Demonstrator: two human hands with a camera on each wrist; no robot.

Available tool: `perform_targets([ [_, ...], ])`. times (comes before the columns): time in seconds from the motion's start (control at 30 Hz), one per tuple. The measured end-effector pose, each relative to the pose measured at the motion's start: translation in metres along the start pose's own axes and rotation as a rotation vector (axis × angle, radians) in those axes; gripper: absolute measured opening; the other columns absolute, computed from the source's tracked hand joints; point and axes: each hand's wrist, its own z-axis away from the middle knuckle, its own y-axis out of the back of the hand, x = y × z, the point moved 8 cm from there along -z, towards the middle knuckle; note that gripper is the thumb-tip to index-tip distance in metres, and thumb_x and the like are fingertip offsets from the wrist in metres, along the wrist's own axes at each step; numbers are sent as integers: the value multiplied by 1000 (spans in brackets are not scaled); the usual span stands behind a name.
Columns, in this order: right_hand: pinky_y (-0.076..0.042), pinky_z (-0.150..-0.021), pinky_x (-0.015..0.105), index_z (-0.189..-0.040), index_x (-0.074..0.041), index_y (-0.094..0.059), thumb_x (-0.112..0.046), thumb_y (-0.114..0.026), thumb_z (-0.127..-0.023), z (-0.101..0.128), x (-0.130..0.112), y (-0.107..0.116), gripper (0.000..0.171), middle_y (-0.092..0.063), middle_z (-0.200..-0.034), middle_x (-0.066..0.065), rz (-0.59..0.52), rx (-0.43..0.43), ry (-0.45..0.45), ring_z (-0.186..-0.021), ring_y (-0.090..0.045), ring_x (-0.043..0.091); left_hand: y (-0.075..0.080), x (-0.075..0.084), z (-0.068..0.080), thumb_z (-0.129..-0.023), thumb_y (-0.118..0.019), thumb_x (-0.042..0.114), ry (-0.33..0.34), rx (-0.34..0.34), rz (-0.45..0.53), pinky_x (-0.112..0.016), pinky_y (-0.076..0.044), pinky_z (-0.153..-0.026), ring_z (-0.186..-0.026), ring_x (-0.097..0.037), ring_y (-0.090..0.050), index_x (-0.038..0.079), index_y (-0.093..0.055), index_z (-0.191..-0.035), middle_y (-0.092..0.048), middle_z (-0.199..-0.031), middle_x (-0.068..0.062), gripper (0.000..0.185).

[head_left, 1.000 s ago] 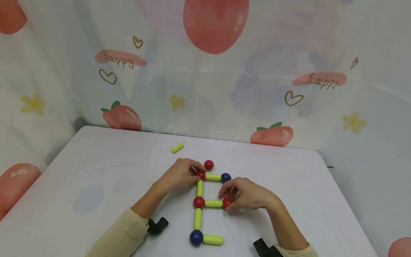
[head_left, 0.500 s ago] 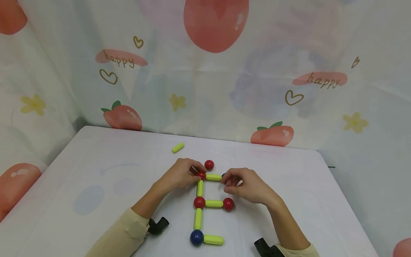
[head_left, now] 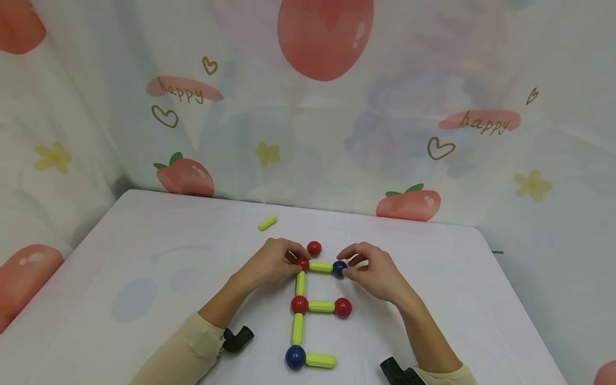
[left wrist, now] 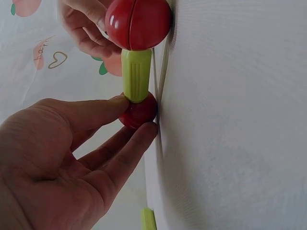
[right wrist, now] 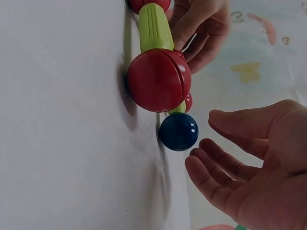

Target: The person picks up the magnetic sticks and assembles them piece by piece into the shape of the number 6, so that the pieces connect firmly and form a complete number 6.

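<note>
My left hand [head_left: 274, 260] pinches the red ball [left wrist: 140, 114] at the figure's far left corner, between thumb and fingers. From that ball one green stick [head_left: 321, 267] runs right to a blue ball [right wrist: 178, 132], and another [left wrist: 136, 76] runs toward me to a second red ball [left wrist: 139, 21]. Close beside the blue ball, my right hand [head_left: 377, 270] has its thumb and fingers spread, with a gap to the ball in the right wrist view. A middle stick [head_left: 321, 306] ends in a red ball [head_left: 343, 307] on the right.
Behind the figure lies a loose red ball [head_left: 314, 248], with a loose green stick [head_left: 267, 223] farther back. The near blue ball [head_left: 295, 357] carries a stick [head_left: 320, 360] pointing right. A printed curtain [head_left: 313, 133] hangs behind the white table [head_left: 202, 214].
My right hand has let go of the red ball on the middle stick and moved away from me to the far blue ball. My left hand stays on its red ball.
</note>
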Motion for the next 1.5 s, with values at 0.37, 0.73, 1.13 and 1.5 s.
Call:
perform_targets([
  [0.37, -62, -90, 42, -115, -15, -77, -4, -74, -93, 1, 10, 0, 26, -70, -122, 7, -4, -18, -30, -110, -70, 28, -6, 6, -4, -92, -78, 10, -2, -8, 0, -32, -60, -87, -98, -17, -67, 17, -79, -114, -72, -107, 1, 23],
  [0.73, -62, -85, 40, -110, -15, -78, -2, -73, -92, -2, 13, 0, 23, -75, -107, 4, 9, 17, -57, -100, -71, 23, -3, 7, -6, -91, -80, 13, -13, -28, 27, -32, -60, -86, -99, -16, -68, 18, -78, -117, -72, -107, 3, 26],
  [1.13, -62, -83, 37, -108, -15, -78, 0, -76, -90, -3, 7, -10, 24, -74, -101, 2, 14, 51, -85, -99, -69, 22, 53, -8, -10, -93, -75, 12, 12, 140, -63, -28, -54, -68, -87, -19, -63, 11, -75, -116, -70, -96, -3, 23],
  [1.5, -62, -82, 36, -106, -17, -78, 1, -77, -89, -5, 4, -12, 24, -72, -99, 0, 2, 51, -96, -95, -66, 20, 88, -40, -40, -91, -74, 9, 138, 330, -216, -48, -55, -89, -107, -37, -64, 3, -72, -123, -68, -116, -23, 33],
])
